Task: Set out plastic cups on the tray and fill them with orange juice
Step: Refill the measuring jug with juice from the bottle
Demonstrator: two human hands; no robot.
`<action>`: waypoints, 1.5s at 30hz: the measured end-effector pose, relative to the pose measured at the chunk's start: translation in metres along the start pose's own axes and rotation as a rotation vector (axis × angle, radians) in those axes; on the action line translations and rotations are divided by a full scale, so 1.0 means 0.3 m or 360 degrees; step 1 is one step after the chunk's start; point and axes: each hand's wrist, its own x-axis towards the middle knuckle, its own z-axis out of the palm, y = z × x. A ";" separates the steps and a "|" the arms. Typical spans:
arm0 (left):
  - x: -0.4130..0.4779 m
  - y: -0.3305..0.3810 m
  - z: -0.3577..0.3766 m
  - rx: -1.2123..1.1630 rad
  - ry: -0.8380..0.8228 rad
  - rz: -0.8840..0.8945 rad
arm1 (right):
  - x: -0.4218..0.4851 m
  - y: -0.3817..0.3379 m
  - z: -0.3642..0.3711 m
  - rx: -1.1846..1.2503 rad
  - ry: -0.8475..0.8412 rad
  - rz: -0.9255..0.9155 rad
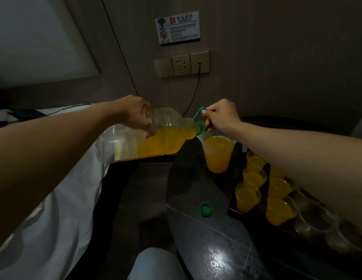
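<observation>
- Head view: a large clear plastic bottle (pixel 168 138) of orange juice is tipped on its side above the left end of a dark table (pixel 196 249), its neck pointing right and down.
- The left hand (pixel 135 116) grips the bottle's upper body from above, with its fingers curled down over the near side.
- The right hand (pixel 220 115) holds the green carry handle (pixel 198 116) at the bottle's neck, with its fingers closed round the loop.
- The bottle's mouth sits right at the rim of a clear pitcher (pixel 217 154), which stands upright on the table and is nearly full of juice.
- Inside the bottle, the juice pools along the lower side and toward the neck, and the upper part is clear.
- A dark tray (pixel 231 212) lies on the table's right side, partly under the right forearm.
- At least 6 filled cups (pixel 246 196) stand in 2 rows on the tray's left part, close together.
- Several empty clear cups (pixel 311 219) stand on the tray's right part, just beside the filled ones.
- A green cap (pixel 205 209) lies on the table, open side up, near the tray's left edge.
- White bedding (pixel 55 209) lies left of the table, and a knee in light trousers (pixel 154 265) shows at the bottom edge.
- On the wall behind are a socket panel (pixel 181 64) with a black cable (pixel 194 93) hanging from it, and a notice plate (pixel 178 27) above it.
</observation>
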 end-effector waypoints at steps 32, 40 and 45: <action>0.004 0.007 0.238 -0.0541 0.0373 -0.0075 | -0.005 -0.160 -0.089 -0.0327 0.0406 -0.0296; -0.012 0.053 0.430 -0.0901 0.0508 -0.0188 | -0.060 -0.222 -0.057 -0.0542 0.0398 -0.0582; -0.015 0.112 0.558 -0.1282 0.0517 -0.0245 | -0.123 -0.256 -0.013 -0.0664 0.0276 -0.0639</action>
